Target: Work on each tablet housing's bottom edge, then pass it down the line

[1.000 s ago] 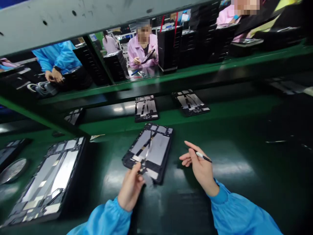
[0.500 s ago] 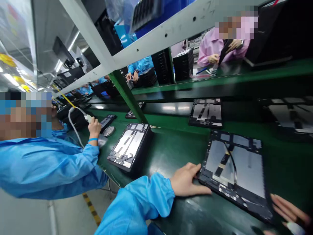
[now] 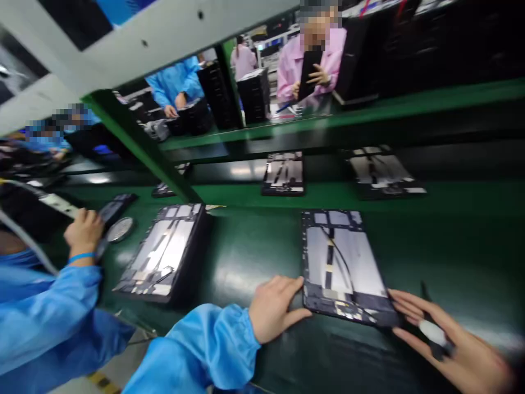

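Observation:
An opened tablet (image 3: 367,262) lies on the green bench, its silver inside, black ribbon strip and thin dark cable facing up. At its lower left corner is my left hand (image 3: 273,309), thumb and forefinger closed on the edge. My right hand (image 3: 455,339) is at the lower right corner, fingertips against that side and thumb below. Tucked in the right palm is a slim tool (image 3: 432,332) with a white part and a dark tip; its kind is unclear. Left of the tablet stands a stack of similar opened tablets (image 3: 166,246).
Further opened tablets (image 3: 284,174) lie on the dark strip (image 3: 241,169) behind the bench. A green post (image 3: 141,148) and a pale beam (image 3: 172,41) cross in front. At left, a co-worker's hand (image 3: 85,232) is near a round metal dish (image 3: 121,230). Across, a person in pink (image 3: 332,60) holds a dark panel.
The view has swung right, so the bench things sit further left. More of my right hand and its tool shows. The tablet appears turned straighter, both hands still at its edges.

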Demonstrator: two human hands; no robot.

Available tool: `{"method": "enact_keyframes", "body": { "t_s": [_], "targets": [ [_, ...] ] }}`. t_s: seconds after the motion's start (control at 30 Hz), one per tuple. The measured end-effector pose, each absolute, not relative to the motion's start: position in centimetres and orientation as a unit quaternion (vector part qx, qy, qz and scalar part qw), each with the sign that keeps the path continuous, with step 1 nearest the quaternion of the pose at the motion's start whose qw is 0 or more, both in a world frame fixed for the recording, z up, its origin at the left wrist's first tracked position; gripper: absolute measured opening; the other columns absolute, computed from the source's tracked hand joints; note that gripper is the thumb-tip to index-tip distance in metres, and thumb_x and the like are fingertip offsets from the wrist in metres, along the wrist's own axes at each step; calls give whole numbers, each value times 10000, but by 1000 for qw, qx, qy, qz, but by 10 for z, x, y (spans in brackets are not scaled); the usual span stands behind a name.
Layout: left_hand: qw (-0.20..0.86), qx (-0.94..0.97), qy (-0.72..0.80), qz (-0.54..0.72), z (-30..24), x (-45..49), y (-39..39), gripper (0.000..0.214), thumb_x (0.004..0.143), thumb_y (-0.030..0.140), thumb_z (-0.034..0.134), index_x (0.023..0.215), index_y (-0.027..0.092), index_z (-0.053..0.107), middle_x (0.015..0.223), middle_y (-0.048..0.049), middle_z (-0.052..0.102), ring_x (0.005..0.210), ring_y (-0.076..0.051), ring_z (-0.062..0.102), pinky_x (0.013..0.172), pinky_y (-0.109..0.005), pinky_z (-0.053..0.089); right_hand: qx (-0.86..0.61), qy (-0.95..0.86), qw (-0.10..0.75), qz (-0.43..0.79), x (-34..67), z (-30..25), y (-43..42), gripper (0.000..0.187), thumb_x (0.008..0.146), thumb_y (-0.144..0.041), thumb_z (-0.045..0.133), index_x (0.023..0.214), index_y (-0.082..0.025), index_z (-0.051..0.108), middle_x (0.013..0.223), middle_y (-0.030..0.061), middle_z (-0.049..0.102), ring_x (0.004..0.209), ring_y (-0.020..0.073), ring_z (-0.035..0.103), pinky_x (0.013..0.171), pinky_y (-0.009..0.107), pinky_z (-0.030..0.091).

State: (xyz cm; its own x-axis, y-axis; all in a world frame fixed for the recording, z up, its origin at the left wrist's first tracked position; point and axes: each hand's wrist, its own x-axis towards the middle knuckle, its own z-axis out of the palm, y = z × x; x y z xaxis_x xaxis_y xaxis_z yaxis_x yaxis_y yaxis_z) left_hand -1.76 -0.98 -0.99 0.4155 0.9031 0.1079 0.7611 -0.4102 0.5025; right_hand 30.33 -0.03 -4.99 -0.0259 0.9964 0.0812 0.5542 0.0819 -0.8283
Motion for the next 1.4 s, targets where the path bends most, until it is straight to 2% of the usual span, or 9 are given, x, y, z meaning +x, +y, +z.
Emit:
{"method": "enact_keyframes", "body": {
  "t_s": [0.07, 0.13, 0.27, 0.37, 0.63, 0.93, 1.1, 1.2, 1.4],
  "targets": [
    [198, 821, 492, 211, -4, -21, -4, 535, 924, 516, 560, 1342, 189, 490, 1143, -92, 646, 1020, -235, 614, 886, -372, 524, -613, -648, 347, 289, 302, -31, -2, 582, 672, -608, 749, 1170, -327, 641, 1089, 118, 743, 975, 331, 716, 670, 380, 607],
    [202, 826, 476, 226, 1, -21, -1, 464, 941, 481, 550, 1316, 212, 508, 1117, -73, 646, 1005, -209, 610, 871, -338, 521, -611, -649, 369, 263, 287, -13, -3, 492, 766, -543, 686, 1187, -296, 622, 1133, 102, 738, 1009, 331, 711, 784, 426, 608],
    [138, 871, 426, 203, 0, -9, -4, 275, 953, 392, 563, 1161, 217, 601, 988, -52, 650, 873, -193, 612, 741, -305, 514, -513, -709, 366, 319, 241, 3, -5, 251, 884, -324, 613, 1120, -270, 678, 1091, 68, 751, 975, 269, 725, 841, 381, 599],
    [75, 889, 398, 211, -5, -1, -5, 153, 979, 292, 523, 1034, 204, 635, 903, -39, 652, 771, -170, 599, 678, -284, 485, -451, -746, 355, 339, 218, 0, -2, 293, 897, -173, 580, 1156, -281, 667, 1077, 47, 744, 968, 232, 714, 840, 352, 589],
    [260, 804, 428, 319, -1, 2, 6, 123, 957, 280, 572, 932, 201, 662, 874, -25, 672, 806, -141, 637, 720, -236, 501, -426, -760, 363, 330, 203, 0, 9, 234, 901, -129, 562, 1089, -237, 650, 848, 34, 741, 811, 214, 705, 745, 332, 554],
    [273, 800, 474, 247, 3, 2, 2, 54, 885, 204, 619, 855, 220, 660, 821, -3, 621, 785, -153, 604, 705, -256, 492, -417, -774, 329, 344, 205, 2, 8, 331, 863, -89, 579, 1150, -252, 608, 860, 16, 735, 870, 221, 692, 789, 339, 531],
    [244, 815, 473, 229, 6, 2, 0, 98, 909, 240, 604, 998, 236, 646, 876, -7, 616, 824, -163, 607, 703, -262, 493, -429, -771, 322, 342, 203, -1, 7, 376, 863, -66, 564, 1184, -261, 580, 861, 14, 722, 871, 230, 684, 807, 362, 518],
    [218, 830, 454, 240, 2, 2, -1, 112, 957, 278, 554, 933, 229, 652, 857, -13, 618, 809, -161, 598, 701, -264, 476, -432, -772, 315, 344, 202, -1, 6, 388, 862, -49, 549, 1184, -264, 574, 858, 13, 716, 858, 230, 678, 801, 365, 512],
    [62, 880, 415, 223, -1, -1, -5, 145, 984, 250, 517, 946, 212, 652, 819, -13, 626, 710, -156, 528, 621, -273, 389, -428, -776, 317, 337, 203, -1, 6, 474, 831, 16, 516, 1213, -259, 566, 899, 19, 701, 865, 221, 651, 791, 351, 507]
  ]
}}
